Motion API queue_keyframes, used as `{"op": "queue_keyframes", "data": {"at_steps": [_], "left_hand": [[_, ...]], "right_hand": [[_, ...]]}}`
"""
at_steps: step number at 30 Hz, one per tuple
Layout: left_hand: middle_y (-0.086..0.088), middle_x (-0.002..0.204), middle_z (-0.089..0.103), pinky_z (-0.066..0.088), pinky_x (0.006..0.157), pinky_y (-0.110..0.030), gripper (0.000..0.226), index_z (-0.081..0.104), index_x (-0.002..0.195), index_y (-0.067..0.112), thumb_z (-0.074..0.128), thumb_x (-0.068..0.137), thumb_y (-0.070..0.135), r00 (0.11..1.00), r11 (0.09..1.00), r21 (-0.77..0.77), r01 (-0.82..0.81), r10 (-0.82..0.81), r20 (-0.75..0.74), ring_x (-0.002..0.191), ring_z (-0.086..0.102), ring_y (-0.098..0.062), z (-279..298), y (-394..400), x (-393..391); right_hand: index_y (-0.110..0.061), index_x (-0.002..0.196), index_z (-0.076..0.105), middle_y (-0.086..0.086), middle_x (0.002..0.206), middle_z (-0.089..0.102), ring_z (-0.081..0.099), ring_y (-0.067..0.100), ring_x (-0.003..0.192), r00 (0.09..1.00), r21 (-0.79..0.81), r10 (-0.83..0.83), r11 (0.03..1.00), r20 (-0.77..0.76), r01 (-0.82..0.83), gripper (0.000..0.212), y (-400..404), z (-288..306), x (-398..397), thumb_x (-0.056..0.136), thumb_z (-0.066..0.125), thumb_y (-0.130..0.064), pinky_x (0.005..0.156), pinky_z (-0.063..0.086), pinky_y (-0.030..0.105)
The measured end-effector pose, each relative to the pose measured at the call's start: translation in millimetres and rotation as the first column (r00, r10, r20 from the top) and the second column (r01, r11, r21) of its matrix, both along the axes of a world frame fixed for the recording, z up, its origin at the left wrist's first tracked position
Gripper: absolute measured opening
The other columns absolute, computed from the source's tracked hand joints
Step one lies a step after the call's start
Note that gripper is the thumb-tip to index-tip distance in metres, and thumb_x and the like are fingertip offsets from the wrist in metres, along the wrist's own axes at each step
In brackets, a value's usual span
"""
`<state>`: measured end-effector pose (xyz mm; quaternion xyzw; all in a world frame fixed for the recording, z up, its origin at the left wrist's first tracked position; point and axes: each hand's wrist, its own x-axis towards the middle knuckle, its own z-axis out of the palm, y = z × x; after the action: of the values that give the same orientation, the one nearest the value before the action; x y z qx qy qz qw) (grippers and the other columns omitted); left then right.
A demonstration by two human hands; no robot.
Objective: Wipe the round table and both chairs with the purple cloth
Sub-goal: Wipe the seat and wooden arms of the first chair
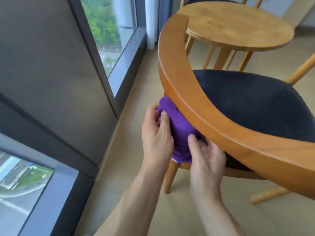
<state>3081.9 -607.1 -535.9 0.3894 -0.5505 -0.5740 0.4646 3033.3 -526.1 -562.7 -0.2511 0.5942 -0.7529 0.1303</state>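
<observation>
The purple cloth (180,128) is bunched between both hands, just outside and below the curved wooden backrest (190,103) of the near chair. My left hand (156,132) grips the cloth's upper left part with thumb and fingers. My right hand (204,155) holds its lower right part, thumb on top. The near chair has a dark seat cushion (252,103). Beyond it stands the round wooden table (238,24). Only the dark seat (209,0) of the second chair shows, behind the table at the top edge.
A tall window (105,31) with a grey frame and a dark wall panel (42,62) run along the left. Beige floor (136,86) lies between the window and the chair. The chair's wooden legs (170,178) stand below my hands.
</observation>
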Motion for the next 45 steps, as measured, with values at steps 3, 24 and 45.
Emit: {"op": "queue_keyframes", "data": {"at_steps": [3, 24, 45], "left_hand": [[0.000, 0.082, 0.064, 0.048, 0.079, -0.038, 0.026, 0.062, 0.093, 0.010, 0.039, 0.105, 0.009, 0.998, 0.989, -0.130, 0.067, -0.069, -0.012, 0.079, 0.056, -0.010, -12.8, -7.9, -10.8], [0.002, 0.066, 0.055, 0.037, 0.060, -0.028, 0.034, 0.045, 0.069, 0.004, 0.036, 0.100, 0.011, 0.976, 0.918, -0.353, 0.182, -0.213, -0.052, 0.059, 0.041, -0.007, -38.2, -46.0, -29.4], [0.004, 0.077, 0.061, 0.050, 0.066, -0.031, 0.017, 0.055, 0.088, 0.014, 0.051, 0.104, 0.017, 0.905, 0.851, -0.395, 0.346, -0.413, -0.098, 0.070, 0.056, -0.012, -88.0, -45.0, -6.0]], "right_hand": [[-0.033, 0.132, 0.054, -0.018, 0.139, 0.053, 0.046, 0.009, 0.135, 0.964, 0.075, -0.071, 0.993, -0.258, 0.093, 0.040, -16.6, -16.5, -7.1, 0.092, 0.059, -0.034, 0.115, 0.035, 0.043], [-0.019, 0.146, 0.036, -0.008, 0.142, 0.049, 0.046, -0.002, 0.129, 0.781, -0.073, -0.280, 0.954, -0.559, 0.289, 0.044, -50.5, -35.3, -4.1, 0.104, 0.045, -0.030, 0.107, 0.033, 0.011], [-0.018, 0.134, 0.049, -0.007, 0.130, 0.053, 0.051, 0.010, 0.123, 0.694, -0.140, -0.522, 0.836, -0.496, 0.530, 0.053, -41.6, -65.9, 52.5, 0.087, 0.072, -0.009, 0.104, 0.046, 0.035]]}}
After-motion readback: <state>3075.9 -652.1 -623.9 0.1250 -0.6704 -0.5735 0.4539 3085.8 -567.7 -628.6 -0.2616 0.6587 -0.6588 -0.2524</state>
